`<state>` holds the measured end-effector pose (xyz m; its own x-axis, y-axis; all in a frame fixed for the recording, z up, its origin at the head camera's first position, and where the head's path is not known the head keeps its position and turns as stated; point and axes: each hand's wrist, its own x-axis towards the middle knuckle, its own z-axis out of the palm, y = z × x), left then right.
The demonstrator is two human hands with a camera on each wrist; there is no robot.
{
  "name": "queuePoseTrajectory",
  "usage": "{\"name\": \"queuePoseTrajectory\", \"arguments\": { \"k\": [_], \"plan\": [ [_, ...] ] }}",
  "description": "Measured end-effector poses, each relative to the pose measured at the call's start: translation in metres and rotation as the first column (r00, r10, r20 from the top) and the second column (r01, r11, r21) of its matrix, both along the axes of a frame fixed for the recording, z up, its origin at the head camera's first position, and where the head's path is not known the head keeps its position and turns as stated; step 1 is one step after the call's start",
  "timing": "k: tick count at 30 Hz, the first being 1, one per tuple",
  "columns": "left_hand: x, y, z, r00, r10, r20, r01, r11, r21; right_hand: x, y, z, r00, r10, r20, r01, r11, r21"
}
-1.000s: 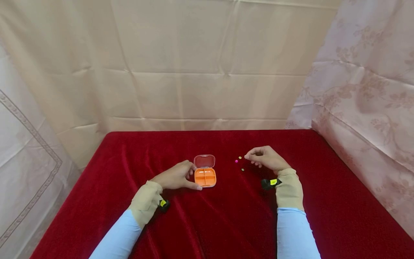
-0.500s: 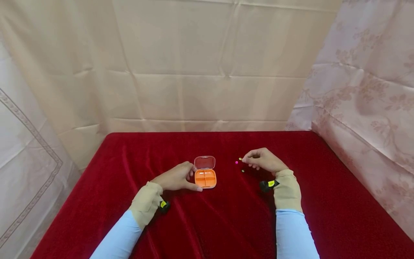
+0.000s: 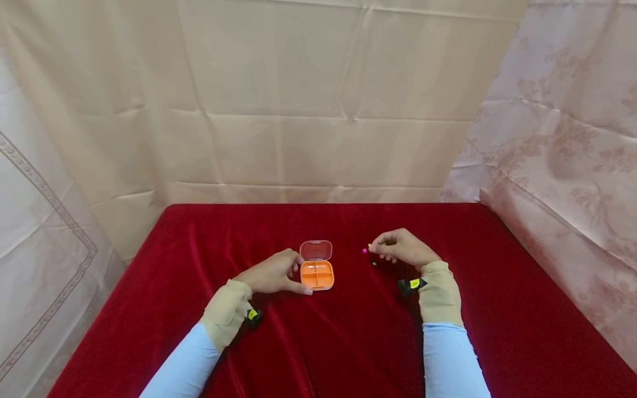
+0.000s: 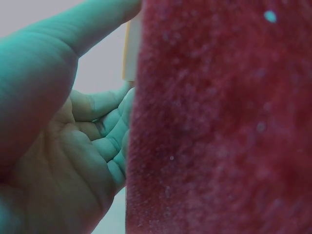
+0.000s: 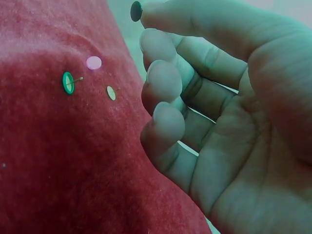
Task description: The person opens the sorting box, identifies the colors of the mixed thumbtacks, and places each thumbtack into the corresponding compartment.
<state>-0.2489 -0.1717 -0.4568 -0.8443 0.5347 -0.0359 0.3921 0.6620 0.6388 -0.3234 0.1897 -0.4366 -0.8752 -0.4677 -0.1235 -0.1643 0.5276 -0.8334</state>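
Note:
An orange pill box (image 3: 317,275) with four-way dividers sits mid-table, its clear lid (image 3: 316,250) raised. My left hand (image 3: 273,272) holds the box from the left, thumb at the front edge and fingers near the hinge side. My right hand (image 3: 405,247) pinches a dark-headed thumbtack (image 5: 136,11) between thumb and index fingertip, the other fingers curled. Below it on the cloth lie a pink tack (image 5: 94,63), a green-rimmed tack (image 5: 68,83) with its pin showing, and a pale yellow tack (image 5: 111,93). In the left wrist view the box is mostly hidden.
Red velvet cloth (image 3: 348,342) covers the table, with soft folds at the left. A beige curtain (image 3: 278,110) hangs behind the far edge, and a floral curtain (image 3: 567,127) stands along the right.
My right hand has moved a little left and closer to the loose tacks, still pinching its tack. The left hand and the pill box stay in place.

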Motion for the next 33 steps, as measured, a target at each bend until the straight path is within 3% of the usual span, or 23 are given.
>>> {"name": "queuePoseTrajectory", "arguments": {
  "k": [18, 33],
  "plan": [
    [-0.002, 0.002, 0.000, 1.000, 0.008, -0.001, -0.008, 1.000, -0.013, 0.003, -0.011, 0.008, 0.995, 0.095, -0.018, -0.095, 0.995, 0.016],
    [0.001, 0.001, 0.000, 1.000, 0.007, 0.012, -0.007, 1.000, 0.009, 0.006, -0.019, 0.012, 0.993, 0.120, -0.015, -0.120, 0.992, 0.041]
  ]
}}
